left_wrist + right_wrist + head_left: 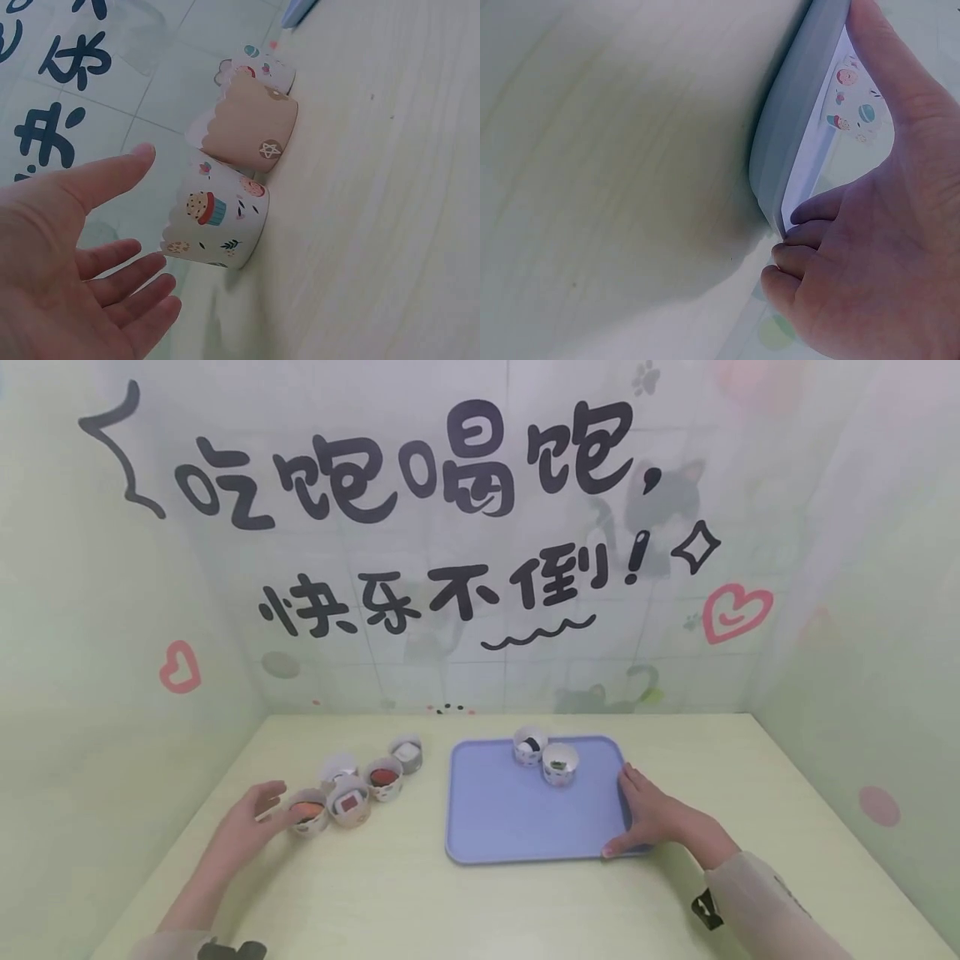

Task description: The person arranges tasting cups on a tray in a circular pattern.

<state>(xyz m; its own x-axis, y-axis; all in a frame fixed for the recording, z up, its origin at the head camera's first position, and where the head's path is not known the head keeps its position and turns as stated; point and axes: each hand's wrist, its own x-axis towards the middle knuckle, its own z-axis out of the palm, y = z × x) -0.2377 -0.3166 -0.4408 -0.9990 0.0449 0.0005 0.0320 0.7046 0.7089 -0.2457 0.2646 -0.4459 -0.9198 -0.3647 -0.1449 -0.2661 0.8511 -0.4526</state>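
My left hand reaches beside a paper baking cup holding an orange piece, at the near left of a cluster. In the left wrist view its fingers are relaxed and spread, with fingertips right at the rim of a white cup printed with cupcakes. My right hand grips the right side of a blue tray, thumb by the near right corner and fingers over the rim. Two cups stand at the tray's back: one with a black-and-white piece, one with a green-topped piece.
The left cluster also includes a cup with a red-topped white piece, a cup with a dark red piece and a grey cup with a white piece. Behind the table stands a wall with large black lettering.
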